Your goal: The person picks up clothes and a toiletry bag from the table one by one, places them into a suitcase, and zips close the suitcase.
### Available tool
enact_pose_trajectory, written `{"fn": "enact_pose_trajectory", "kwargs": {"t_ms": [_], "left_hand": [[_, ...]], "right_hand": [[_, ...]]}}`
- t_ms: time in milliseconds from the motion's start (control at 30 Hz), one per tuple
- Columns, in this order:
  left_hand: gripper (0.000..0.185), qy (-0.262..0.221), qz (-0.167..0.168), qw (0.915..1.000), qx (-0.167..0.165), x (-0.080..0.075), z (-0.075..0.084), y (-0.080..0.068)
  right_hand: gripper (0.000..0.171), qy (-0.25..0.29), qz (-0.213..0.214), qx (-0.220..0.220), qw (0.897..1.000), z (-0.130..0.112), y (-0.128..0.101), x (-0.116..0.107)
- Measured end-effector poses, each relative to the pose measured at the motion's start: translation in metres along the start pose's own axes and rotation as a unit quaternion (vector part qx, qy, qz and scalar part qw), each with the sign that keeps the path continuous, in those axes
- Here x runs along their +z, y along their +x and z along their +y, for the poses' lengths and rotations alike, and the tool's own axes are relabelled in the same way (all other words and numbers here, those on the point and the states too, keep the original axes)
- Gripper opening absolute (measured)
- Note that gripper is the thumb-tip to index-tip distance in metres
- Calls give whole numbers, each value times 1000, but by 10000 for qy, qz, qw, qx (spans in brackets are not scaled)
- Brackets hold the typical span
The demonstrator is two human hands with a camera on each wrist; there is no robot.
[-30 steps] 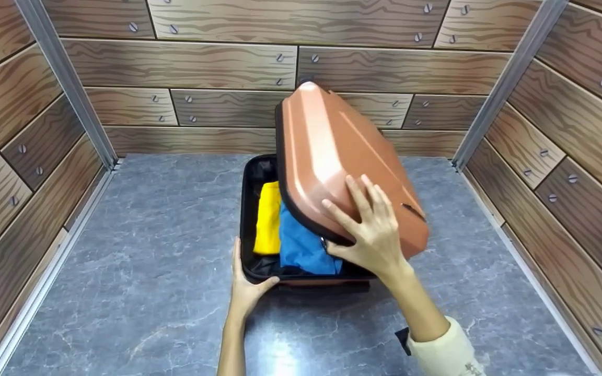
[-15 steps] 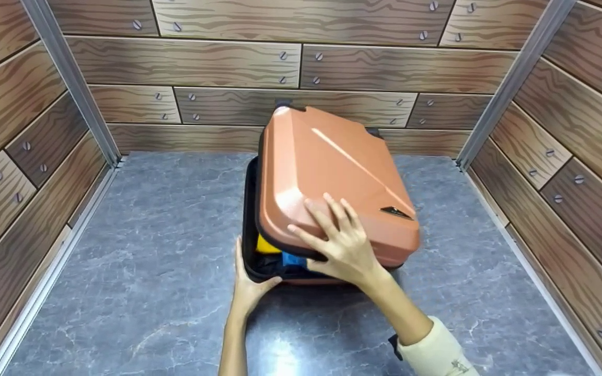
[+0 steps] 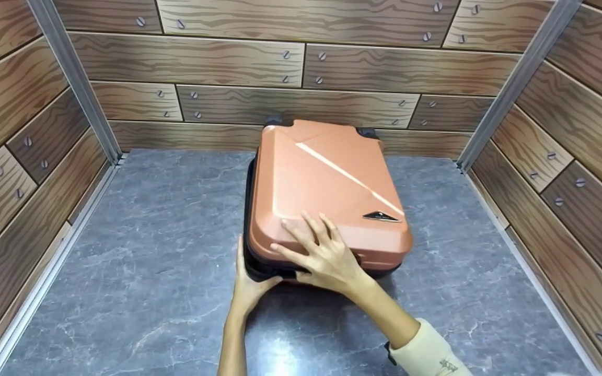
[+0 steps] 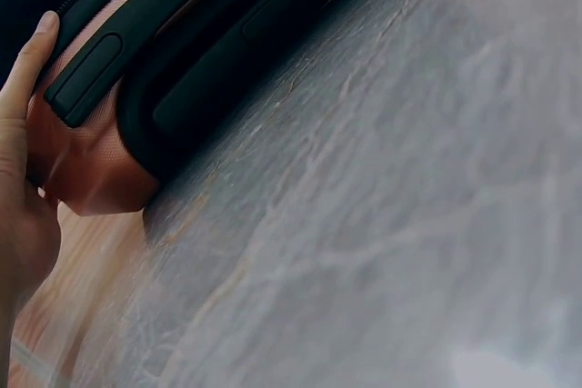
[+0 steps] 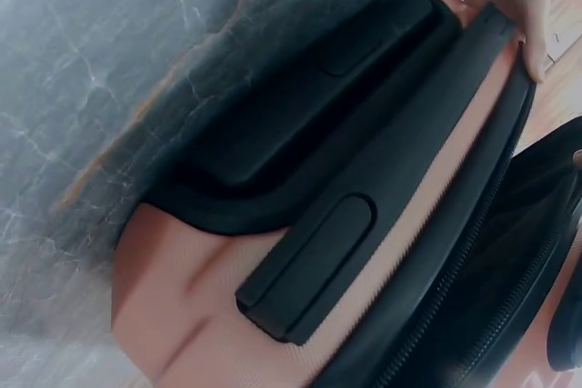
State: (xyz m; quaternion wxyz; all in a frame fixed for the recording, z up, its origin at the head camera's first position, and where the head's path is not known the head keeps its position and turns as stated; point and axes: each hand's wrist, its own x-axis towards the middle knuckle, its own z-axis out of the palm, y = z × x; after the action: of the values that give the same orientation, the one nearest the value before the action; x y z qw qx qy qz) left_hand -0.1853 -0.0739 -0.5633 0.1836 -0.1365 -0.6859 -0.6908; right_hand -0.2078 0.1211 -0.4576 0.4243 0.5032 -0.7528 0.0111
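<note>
A copper-coloured hard-shell suitcase point(image 3: 327, 183) lies flat on the grey floor. Its lid point(image 3: 332, 172) is nearly down, leaving a dark gap along the left side and near front corner. My left hand point(image 3: 247, 290) grips the lower shell's near left corner, thumb on the front rim and fingers along the side. On the lid's front left part rests my right hand point(image 3: 330, 263), fingers spread and fairly straight, thumb by the rim. Open zip edges point(image 5: 464, 315) and a black handle point(image 5: 309, 270) show in the right wrist view. The lid hides whatever is inside.
Wood-patterned panels point(image 3: 201, 57) wall the space at the back and both sides. Metal rails point(image 3: 73, 78) run up the corners. The grey marbled floor point(image 3: 139, 261) spreads around the suitcase.
The lid has come down and leftward over the lower shell under my right hand. The yellow and blue cloths inside are now covered. My left hand has stayed at the corner.
</note>
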Motion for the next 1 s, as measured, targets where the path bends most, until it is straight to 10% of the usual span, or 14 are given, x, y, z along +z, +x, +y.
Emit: {"fn": "enact_pose_trajectory", "kwargs": {"t_ms": [1000], "left_hand": [[116, 168, -67, 9986, -488, -1, 3, -1]], "right_hand": [[89, -137, -1064, -67, 9942, -21, -4, 19]]}}
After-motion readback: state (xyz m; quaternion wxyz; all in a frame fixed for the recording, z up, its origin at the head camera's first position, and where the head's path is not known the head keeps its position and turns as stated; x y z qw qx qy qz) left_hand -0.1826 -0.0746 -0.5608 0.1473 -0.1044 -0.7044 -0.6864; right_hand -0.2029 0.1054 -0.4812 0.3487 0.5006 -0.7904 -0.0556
